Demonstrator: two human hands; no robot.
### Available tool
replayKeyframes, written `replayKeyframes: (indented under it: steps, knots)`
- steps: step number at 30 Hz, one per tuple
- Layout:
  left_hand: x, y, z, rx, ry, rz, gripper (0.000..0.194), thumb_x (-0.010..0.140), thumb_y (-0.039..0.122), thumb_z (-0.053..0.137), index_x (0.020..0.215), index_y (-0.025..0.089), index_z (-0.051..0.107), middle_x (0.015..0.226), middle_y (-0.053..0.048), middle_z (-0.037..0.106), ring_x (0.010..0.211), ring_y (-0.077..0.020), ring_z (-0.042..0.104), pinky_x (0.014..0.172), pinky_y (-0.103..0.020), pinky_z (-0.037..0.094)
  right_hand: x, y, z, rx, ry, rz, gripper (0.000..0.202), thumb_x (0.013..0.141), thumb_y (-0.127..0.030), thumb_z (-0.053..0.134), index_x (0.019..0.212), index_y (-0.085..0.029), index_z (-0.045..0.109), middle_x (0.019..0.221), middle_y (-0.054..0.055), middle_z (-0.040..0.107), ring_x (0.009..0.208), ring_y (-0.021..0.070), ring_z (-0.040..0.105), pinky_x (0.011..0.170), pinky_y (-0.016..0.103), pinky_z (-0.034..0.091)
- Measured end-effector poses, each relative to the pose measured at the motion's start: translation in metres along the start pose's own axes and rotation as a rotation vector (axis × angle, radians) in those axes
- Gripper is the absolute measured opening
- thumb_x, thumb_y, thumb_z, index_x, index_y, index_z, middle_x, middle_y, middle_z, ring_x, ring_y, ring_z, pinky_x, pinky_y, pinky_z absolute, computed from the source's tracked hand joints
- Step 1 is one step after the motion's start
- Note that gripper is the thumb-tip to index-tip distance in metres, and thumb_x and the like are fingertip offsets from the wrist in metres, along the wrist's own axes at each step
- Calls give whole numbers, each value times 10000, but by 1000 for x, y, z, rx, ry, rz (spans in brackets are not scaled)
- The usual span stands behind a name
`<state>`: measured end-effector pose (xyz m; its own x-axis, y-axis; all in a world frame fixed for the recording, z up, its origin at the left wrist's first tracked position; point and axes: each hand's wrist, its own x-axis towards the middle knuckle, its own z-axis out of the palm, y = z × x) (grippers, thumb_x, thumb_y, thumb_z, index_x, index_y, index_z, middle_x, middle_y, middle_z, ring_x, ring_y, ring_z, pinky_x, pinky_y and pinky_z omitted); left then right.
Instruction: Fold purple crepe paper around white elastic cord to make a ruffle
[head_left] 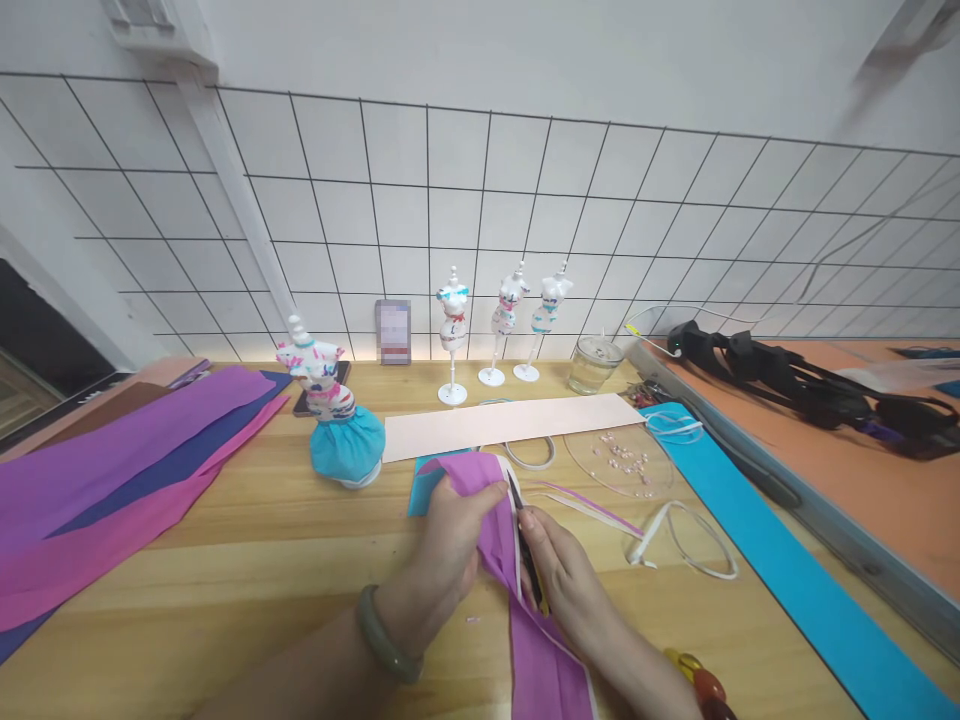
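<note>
My left hand [451, 530], with a bangle at the wrist, is closed on a long purple fabric strip [547, 665] near its upper end. White trim runs along the strip's right edge. In my right hand [559, 570] is a pair of small dark scissors [531, 550] with yellow on the handle. Their blades point up and lie along the white edge, close to my left thumb. The strip's lower part hangs down toward me. Just behind my left hand a piece of blue fabric [426, 483] lies on the table.
Left of my hands stands a mini dress form [322, 390] in a blue puffed skirt. Three bare forms [453, 330] stand behind, near a glass jar [596, 362]. A pale pink strip [510, 425], beads [628, 460], ribbon [675, 540] and a blue strip [795, 570] lie around. Fabrics [135, 480] pile at left.
</note>
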<state>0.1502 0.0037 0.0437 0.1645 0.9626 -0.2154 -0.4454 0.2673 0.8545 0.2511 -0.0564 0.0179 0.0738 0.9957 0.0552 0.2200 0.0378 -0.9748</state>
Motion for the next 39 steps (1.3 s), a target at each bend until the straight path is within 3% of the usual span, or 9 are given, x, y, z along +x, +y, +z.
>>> replayKeyframes:
  steps: [11,19,39]
  knots:
    - [1,0,-1,-15,-4,-17,252,575,163,708,799,126,598,771,-64,664,709,-190,611,711,-329,474,-2,-3,2,56,-15,49,399,914,-521,315,668,-221,409,464,-62,419,426,111,395,461,237,328]
    - [1,2,1,-52,2,-34,295,551,150,723,825,133,616,838,-64,676,802,-210,628,781,-334,468,-2,-7,1,65,-27,65,402,914,-526,309,672,-222,413,434,-65,424,396,110,394,444,238,323]
    - [-4,8,4,-32,-11,-101,300,532,205,757,783,137,606,700,-40,680,666,-215,647,631,-312,493,1,1,4,155,-29,49,373,916,-509,328,701,-219,421,442,-79,396,372,91,353,395,214,284]
